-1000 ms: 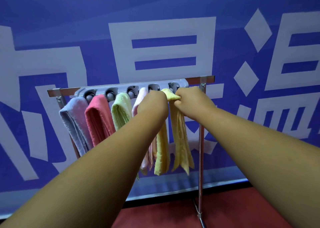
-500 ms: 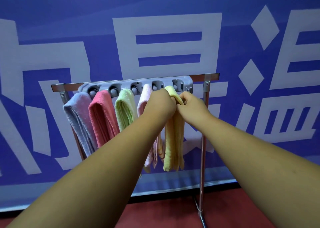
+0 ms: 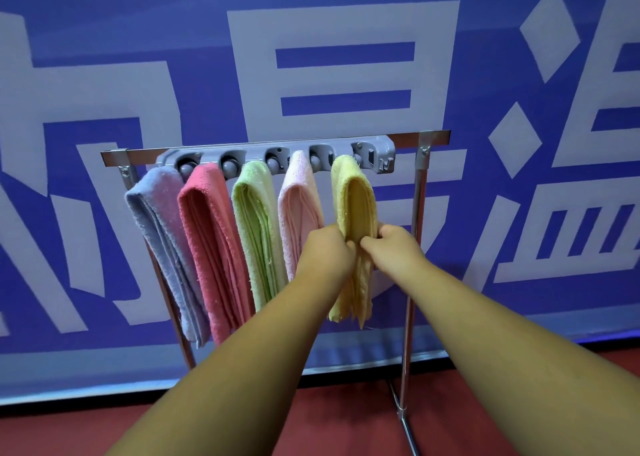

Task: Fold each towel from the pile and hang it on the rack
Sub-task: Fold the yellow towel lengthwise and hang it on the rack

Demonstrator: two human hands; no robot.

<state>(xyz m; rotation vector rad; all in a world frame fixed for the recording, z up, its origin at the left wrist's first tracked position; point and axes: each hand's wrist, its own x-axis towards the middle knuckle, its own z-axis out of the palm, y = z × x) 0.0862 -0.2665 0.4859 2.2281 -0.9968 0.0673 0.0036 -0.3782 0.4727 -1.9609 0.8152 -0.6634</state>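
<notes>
**At the rack [image 3: 433, 134]'s right end: squaring the yellow towel [image 3: 353, 192]**

On the rightmost holder the yellow towel hangs folded, both tails down. I have my left hand [image 3: 327, 251] and right hand [image 3: 394, 244] at its middle. The fingers of each are curled and pinch the layers from either side, I judge to even them. Left of it hang the lavender towel [image 3: 156, 213], red towel [image 3: 207, 220], green towel [image 3: 256, 220] and pale pink towel [image 3: 298, 206], one to a holder.

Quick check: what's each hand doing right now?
Left hand: closed, pinching the hanging yellow towel on its left side.
Right hand: closed, pinching the same towel on its right side.
</notes>
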